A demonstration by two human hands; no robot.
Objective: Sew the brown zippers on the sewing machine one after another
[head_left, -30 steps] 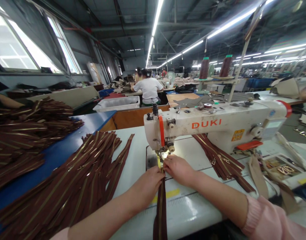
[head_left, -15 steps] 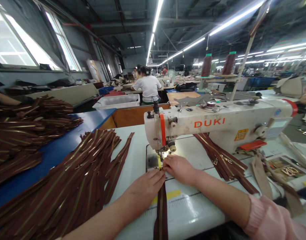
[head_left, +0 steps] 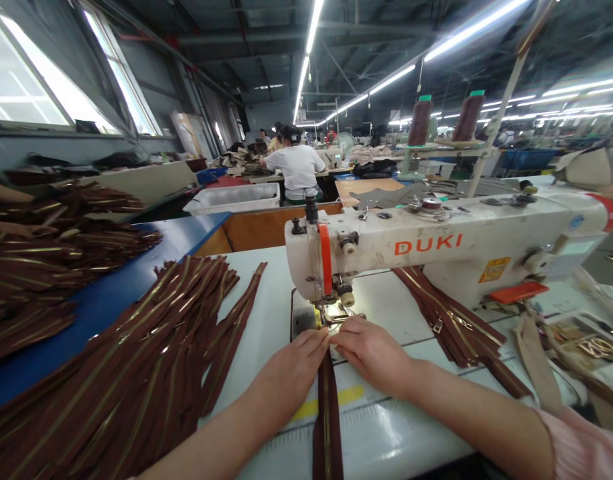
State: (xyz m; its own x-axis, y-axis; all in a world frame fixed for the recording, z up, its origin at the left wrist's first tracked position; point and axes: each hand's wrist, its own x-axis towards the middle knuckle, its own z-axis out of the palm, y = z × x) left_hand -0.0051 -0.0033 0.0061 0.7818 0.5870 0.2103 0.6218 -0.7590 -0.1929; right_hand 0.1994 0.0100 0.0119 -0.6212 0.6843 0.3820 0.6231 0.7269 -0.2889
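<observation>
A brown zipper (head_left: pixel 327 413) with a gold-coloured line down its middle runs from the needle area of the white sewing machine (head_left: pixel 371 243) toward me and off the lower edge. My left hand (head_left: pixel 296 367) lies over its far end, fingers pressed together on the tape. Just right of it, my right hand (head_left: pixel 371 350) is closed, its fingertips pinched at that same end, almost touching the left ones. Fingers cover the zipper's tip. A small metal frame-like part (head_left: pixel 340 315) shows by the lit presser foot.
Left of the machine lies a large pile of brown zippers (head_left: pixel 151 353); another heap (head_left: pixel 31 267) sits on the blue table, a co-worker's hand (head_left: pixel 16 229) at it. More zippers (head_left: pixel 451 320) lie under the machine arm. A tray of metal parts (head_left: pixel 586 343) stands right.
My right hand has drawn slightly back and right from the needle, uncovering the metal part there. My left hand stays on the zipper. A co-worker's hand has come onto the far-left heap.
</observation>
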